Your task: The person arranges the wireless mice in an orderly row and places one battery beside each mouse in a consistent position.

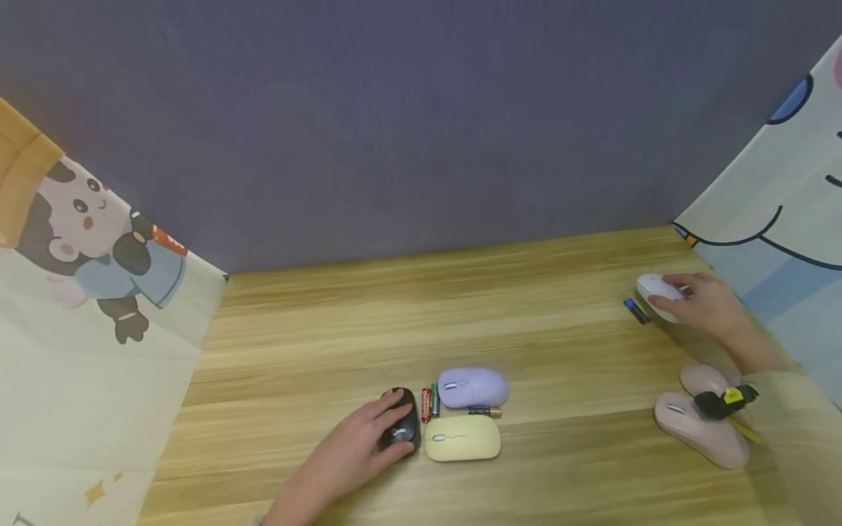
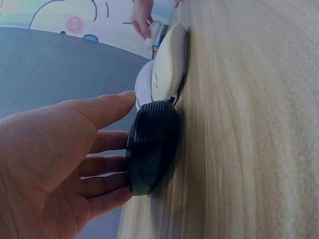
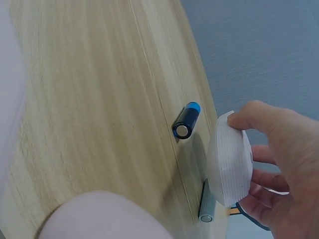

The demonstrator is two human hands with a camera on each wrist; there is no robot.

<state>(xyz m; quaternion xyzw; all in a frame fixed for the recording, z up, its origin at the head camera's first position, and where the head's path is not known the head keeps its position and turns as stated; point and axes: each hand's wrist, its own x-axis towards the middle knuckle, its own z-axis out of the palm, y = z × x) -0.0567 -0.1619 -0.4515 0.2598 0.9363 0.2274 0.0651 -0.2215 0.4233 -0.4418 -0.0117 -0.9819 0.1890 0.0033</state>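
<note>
The right hand (image 1: 707,303) is partly closed and grips a white computer mouse (image 1: 658,288) at the far right of the desk (image 1: 559,475), with the thumb along one edge and the fingers along the other. Whether this mouse touches the desk cannot be determined. A blue-and-black cylindrical battery (image 1: 636,311) lies just to the left of the mouse and the right hand; a gray battery (image 3: 207,204) lies partly hidden behind the same mouse in the right wrist view. The left hand (image 1: 358,442) is spread, fingers slightly bent, and rests on a black computer mouse (image 1: 399,431) on the near part of the desk. Immediately right of the left hand, a red battery (image 1: 426,405) and a green battery (image 1: 435,400) lie side by side. Beyond them to the right is a purple mouse (image 1: 483,386); a yellow mouse (image 1: 470,440) sits nearer the person, directly right of the black unit. A black-and-copper battery (image 1: 487,412) lies between the purple and yellow units. Two pink mice (image 1: 704,442) are positioned on the near side of the right hand, beside the forearm. A dark upright panel (image 1: 421,131) stands beyond both hands.
</note>
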